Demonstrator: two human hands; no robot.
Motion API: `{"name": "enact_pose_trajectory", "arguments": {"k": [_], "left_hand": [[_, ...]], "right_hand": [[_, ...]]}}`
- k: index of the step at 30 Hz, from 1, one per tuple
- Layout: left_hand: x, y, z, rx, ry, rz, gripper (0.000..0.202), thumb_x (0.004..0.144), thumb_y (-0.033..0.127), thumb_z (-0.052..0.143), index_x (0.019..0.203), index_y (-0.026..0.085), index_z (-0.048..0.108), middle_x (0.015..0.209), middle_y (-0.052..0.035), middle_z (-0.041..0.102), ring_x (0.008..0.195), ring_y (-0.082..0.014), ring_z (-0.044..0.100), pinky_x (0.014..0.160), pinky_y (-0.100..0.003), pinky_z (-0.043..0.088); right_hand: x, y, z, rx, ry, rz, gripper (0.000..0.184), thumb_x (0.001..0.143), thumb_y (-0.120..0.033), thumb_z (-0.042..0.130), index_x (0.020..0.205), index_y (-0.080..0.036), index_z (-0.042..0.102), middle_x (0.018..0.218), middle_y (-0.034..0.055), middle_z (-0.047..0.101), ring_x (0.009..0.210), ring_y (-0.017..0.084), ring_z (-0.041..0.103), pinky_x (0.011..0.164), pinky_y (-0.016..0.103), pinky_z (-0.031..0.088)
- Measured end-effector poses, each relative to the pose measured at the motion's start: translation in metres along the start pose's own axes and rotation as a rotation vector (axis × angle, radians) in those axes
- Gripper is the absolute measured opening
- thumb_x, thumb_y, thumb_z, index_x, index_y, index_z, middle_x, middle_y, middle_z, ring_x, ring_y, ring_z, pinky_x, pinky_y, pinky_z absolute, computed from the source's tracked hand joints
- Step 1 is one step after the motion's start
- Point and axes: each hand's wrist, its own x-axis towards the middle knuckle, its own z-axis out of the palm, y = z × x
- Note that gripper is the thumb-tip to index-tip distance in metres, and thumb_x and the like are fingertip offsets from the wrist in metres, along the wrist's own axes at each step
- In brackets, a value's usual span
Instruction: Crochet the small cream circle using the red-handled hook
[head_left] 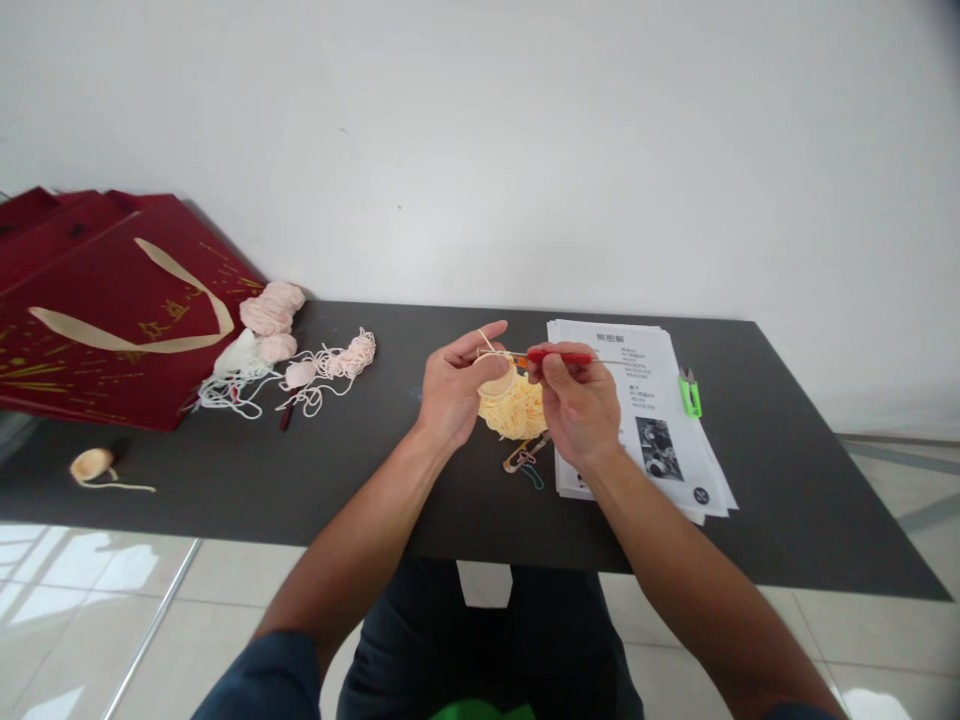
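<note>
Pale-yellow crochet piece (501, 386) pinched in left fingers (466, 343), under the thumb (491, 370); right fingers (559, 374) gripping red-handled hook (543, 355)

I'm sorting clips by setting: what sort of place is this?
Probably an indoor craft workspace, judging by the yellow yarn, the printed sheets on the dark table, and the red-handled tool in the right hand.

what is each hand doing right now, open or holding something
Left hand: closed on the pale yellow yarn piece.
Right hand: closed, holding the red-handled tool.
</note>
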Motion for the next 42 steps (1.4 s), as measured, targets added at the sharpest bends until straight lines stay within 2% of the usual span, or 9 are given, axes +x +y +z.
{"name": "enact_pose_trajectory", "arguments": {"k": [16, 24, 33, 37, 42], "left_hand": [[0.001, 0.004, -0.003, -0.005, -0.017, 0.019, 0.044, 0.06, 0.014, 0.087, 0.103, 0.023, 0.083, 0.078, 0.0023, 0.07, 0.066, -0.0076, 0.062, 0.066, -0.022, 0.048], [0.0, 0.011, -0.006, 0.04, -0.07, 0.021, 0.037, 0.06, 0.011, 0.079, 0.095, 0.021, 0.085, 0.071, 0.0021, 0.065, 0.059, -0.007, 0.054, 0.057, -0.022, 0.039], [0.002, 0.013, -0.012, 0.051, -0.146, -0.069, 0.03, 0.057, 0.013, 0.07, 0.083, 0.017, 0.085, 0.067, -0.0025, 0.065, 0.057, -0.0118, 0.051, 0.055, -0.028, 0.035], [0.002, 0.012, -0.013, 0.035, -0.171, -0.083, 0.029, 0.058, 0.014, 0.071, 0.083, 0.018, 0.085, 0.068, -0.0028, 0.066, 0.057, -0.0115, 0.051, 0.056, -0.028, 0.035], [0.001, 0.012, -0.012, 0.051, -0.144, -0.068, 0.027, 0.058, 0.013, 0.074, 0.082, 0.018, 0.085, 0.07, -0.0022, 0.067, 0.057, -0.0103, 0.051, 0.055, -0.027, 0.036]], "right_hand": [[0.005, -0.009, -0.003, -0.011, 0.044, -0.063, 0.017, 0.077, -0.027, 0.088, 0.082, -0.027, 0.072, 0.088, -0.0034, 0.077, 0.07, 0.009, 0.065, 0.066, 0.024, 0.056], [0.005, -0.013, -0.005, -0.064, -0.008, -0.152, 0.019, 0.076, -0.028, 0.089, 0.083, -0.027, 0.072, 0.084, -0.0024, 0.077, 0.068, 0.011, 0.063, 0.064, 0.026, 0.051], [0.004, -0.021, -0.006, -0.103, -0.035, -0.078, 0.026, 0.074, -0.038, 0.091, 0.082, -0.028, 0.068, 0.083, -0.0022, 0.073, 0.066, 0.012, 0.057, 0.063, 0.03, 0.048], [0.005, -0.02, -0.008, -0.045, -0.056, -0.007, 0.026, 0.074, -0.038, 0.091, 0.081, -0.027, 0.068, 0.082, -0.0027, 0.072, 0.066, 0.011, 0.056, 0.063, 0.028, 0.048], [0.007, -0.019, -0.007, 0.005, -0.047, 0.042, 0.026, 0.072, -0.034, 0.092, 0.08, -0.027, 0.068, 0.082, -0.0032, 0.072, 0.068, 0.01, 0.056, 0.064, 0.026, 0.048]]}}
